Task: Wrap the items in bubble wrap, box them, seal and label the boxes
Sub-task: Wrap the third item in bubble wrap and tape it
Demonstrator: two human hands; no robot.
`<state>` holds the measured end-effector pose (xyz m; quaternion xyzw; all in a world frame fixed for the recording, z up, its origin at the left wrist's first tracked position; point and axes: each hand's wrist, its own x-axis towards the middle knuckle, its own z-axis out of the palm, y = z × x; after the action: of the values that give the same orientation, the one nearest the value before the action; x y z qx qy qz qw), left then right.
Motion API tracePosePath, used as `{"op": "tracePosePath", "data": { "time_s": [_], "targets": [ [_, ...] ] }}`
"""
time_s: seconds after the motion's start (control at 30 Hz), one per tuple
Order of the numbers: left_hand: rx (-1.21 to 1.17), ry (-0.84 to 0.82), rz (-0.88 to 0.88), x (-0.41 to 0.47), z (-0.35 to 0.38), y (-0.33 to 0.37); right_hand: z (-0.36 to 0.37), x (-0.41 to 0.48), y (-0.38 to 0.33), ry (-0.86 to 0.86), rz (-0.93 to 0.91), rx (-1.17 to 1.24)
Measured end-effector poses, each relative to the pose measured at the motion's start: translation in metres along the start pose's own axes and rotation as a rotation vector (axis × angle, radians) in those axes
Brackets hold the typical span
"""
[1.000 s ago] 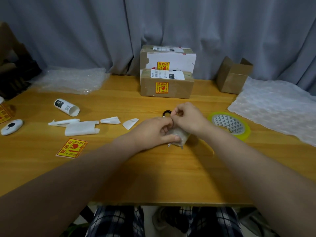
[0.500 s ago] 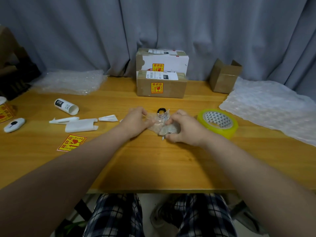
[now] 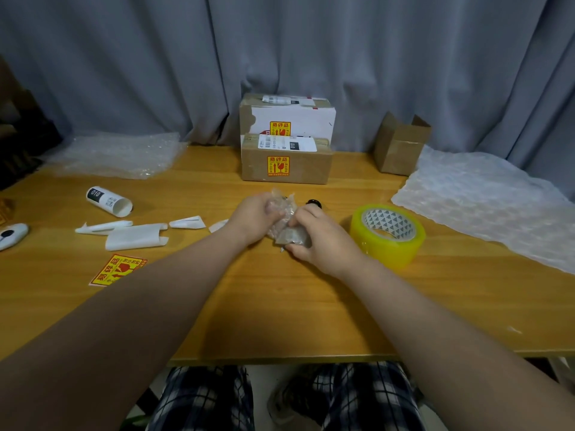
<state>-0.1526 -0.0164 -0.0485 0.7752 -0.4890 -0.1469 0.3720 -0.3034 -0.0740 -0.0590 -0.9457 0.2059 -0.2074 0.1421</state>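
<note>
Now the left grip point(image 3: 255, 219) and right grip point(image 3: 317, 241) both pinch the half-wrapped bundle point(image 3: 291, 237) on the counter point(image 3: 280, 306); the loose wrap (not taped yet) may spring open if either slips.

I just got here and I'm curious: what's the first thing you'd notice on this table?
The left hand and right hand hold a small bubble-wrapped bundle in the middle of the table. Just right of them sits a bright yellow tape roll, and behind them stand two labelled boxes by the curtain.
</note>
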Motion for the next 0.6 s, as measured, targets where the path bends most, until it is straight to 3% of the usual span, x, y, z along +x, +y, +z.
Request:
{"op": "tracePosePath", "data": {
  "time_s": [0.23,0.4,0.5,0.6],
  "targets": [
    [-0.126,0.108,-0.005,0.013,-0.015,-0.017,0.002,0.027,-0.006,-0.026,-0.048,-0.106],
    [-0.16,0.192,0.125,0.007,-0.008,0.003,0.004,0.021,-0.002,0.078,-0.021,0.06],
    [-0.122,0.133,0.166,-0.002,-0.004,0.008,0.007,0.012,0.0,0.155,0.051,0.202],
    [-0.133,0.041,0.184,-0.009,-0.003,0.008,0.007,0.004,0.002,0.104,0.138,0.26]
  ]
}}
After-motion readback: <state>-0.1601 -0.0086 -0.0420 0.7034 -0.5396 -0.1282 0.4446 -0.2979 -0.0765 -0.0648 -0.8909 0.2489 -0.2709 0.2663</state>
